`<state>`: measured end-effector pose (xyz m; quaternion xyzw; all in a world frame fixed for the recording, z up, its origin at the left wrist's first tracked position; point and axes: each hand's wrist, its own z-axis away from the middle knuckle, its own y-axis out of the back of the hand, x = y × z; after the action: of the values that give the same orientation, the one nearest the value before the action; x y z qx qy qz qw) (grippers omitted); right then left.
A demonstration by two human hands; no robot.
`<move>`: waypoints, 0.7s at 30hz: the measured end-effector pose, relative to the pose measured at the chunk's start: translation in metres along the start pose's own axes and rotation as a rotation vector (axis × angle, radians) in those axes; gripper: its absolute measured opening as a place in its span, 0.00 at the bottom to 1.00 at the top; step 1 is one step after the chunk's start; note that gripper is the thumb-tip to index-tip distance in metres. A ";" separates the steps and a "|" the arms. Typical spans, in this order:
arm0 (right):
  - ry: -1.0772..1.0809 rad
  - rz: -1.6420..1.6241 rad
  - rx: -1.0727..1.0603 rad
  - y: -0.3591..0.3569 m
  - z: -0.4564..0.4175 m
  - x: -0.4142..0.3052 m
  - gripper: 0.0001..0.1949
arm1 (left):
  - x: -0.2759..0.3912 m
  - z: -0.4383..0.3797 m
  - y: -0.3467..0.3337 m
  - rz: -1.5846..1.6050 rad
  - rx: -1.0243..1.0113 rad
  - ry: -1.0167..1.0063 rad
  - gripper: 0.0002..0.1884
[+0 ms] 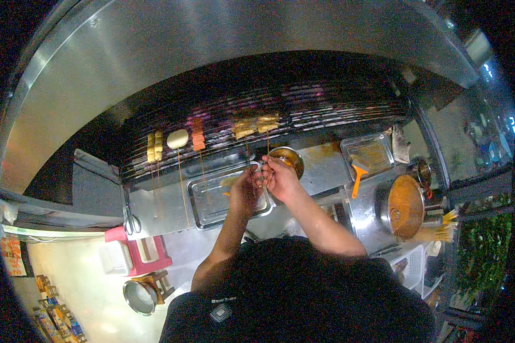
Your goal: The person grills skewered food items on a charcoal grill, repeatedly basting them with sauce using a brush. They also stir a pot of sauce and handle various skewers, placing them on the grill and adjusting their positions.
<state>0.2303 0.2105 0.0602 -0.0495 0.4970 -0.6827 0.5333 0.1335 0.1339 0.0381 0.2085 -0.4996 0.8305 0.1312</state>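
Note:
Two skewers of yellowish, folded food [245,128] lie side by side on the charcoal grill [326,107], their thin sticks pointing toward me. My left hand [244,191] grips the lower end of the left stick. Close beside it, my right hand [280,178] pinches the end of the other skewer's stick [268,143]. Both hands are above the right end of a shallow metal tray [210,201]. A round metal bowl [294,160] is partly hidden behind my right hand. My fingertips are blurred and dim.
Left along the grill lie a pink sausage-like skewer [198,139], a round white piece [178,139] and two yellowish skewers [155,145]. Scissors [131,223] rest at the counter's left end. Rightward are an orange-handled scraper [357,178], a glassy tray [373,150] and a large sauce pot [405,208].

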 end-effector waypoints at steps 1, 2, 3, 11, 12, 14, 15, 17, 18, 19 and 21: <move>-0.009 0.010 -0.017 0.001 0.001 -0.006 0.08 | 0.002 -0.003 -0.004 -0.019 0.020 0.011 0.14; -0.022 -0.007 -0.024 0.022 -0.014 -0.004 0.07 | 0.001 -0.005 -0.006 0.006 0.032 0.014 0.13; -0.031 -0.002 -0.025 0.021 -0.013 -0.006 0.07 | 0.002 -0.005 -0.006 -0.007 0.006 -0.014 0.13; 0.063 0.064 -0.079 0.020 0.002 -0.020 0.07 | 0.029 -0.002 -0.019 -0.285 0.039 -0.274 0.11; 0.091 0.140 -0.050 0.017 0.009 -0.027 0.07 | 0.036 0.001 -0.024 -0.391 0.086 -0.301 0.11; 0.147 0.294 0.010 0.013 0.018 -0.040 0.07 | 0.040 0.001 -0.022 -0.407 0.057 -0.360 0.11; 0.182 0.365 0.044 0.013 0.016 -0.042 0.07 | 0.039 -0.001 -0.021 -0.415 0.039 -0.383 0.10; 0.250 0.508 0.112 0.014 0.008 -0.044 0.07 | 0.036 -0.008 -0.018 -0.399 0.105 -0.354 0.10; 0.257 0.520 0.129 0.016 0.003 -0.041 0.06 | 0.031 -0.011 -0.013 -0.394 0.131 -0.347 0.09; 0.286 0.542 0.141 0.027 -0.010 -0.035 0.06 | 0.024 -0.014 -0.015 -0.394 0.145 -0.329 0.09; 0.334 0.594 0.154 0.038 -0.031 -0.024 0.06 | 0.014 -0.017 -0.011 -0.355 0.136 -0.278 0.08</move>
<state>0.2473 0.2507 0.0277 0.2502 0.5170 -0.5320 0.6222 0.1221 0.1543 0.0459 0.4141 -0.4112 0.7893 0.1908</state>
